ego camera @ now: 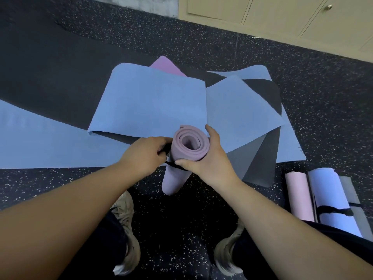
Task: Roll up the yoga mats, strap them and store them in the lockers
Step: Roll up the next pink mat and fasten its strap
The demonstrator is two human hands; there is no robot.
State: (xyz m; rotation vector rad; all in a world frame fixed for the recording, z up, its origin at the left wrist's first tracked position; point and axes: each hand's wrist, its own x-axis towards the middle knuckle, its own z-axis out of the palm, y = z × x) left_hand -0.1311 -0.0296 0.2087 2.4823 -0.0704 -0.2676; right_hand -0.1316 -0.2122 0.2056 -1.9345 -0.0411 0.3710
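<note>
The pink roll [186, 156] stands nearly upright between the two hands, its long axis running from the floor by the feet up toward the camera, tilted slightly so its spiral end faces the viewer. The right hand [210, 158] wraps the roll from its right side, thumb across the near face and fingers behind, holding it steady. The left hand [148, 153] sits just to the roll's left, fingers curled and pinching the black strap [173, 165], which runs as a thin band round the roll just below the right thumb. The strap's free end is thus nearest the left hand, so tightening looks like that hand's job, pulling away from the roll across its axis while the right braces it. Beyond both hands lie unrolled blue mats [147, 102]; right of the right forearm lie finished rolls [323, 197]. The lockers [282, 15] stand well beyond.
</note>
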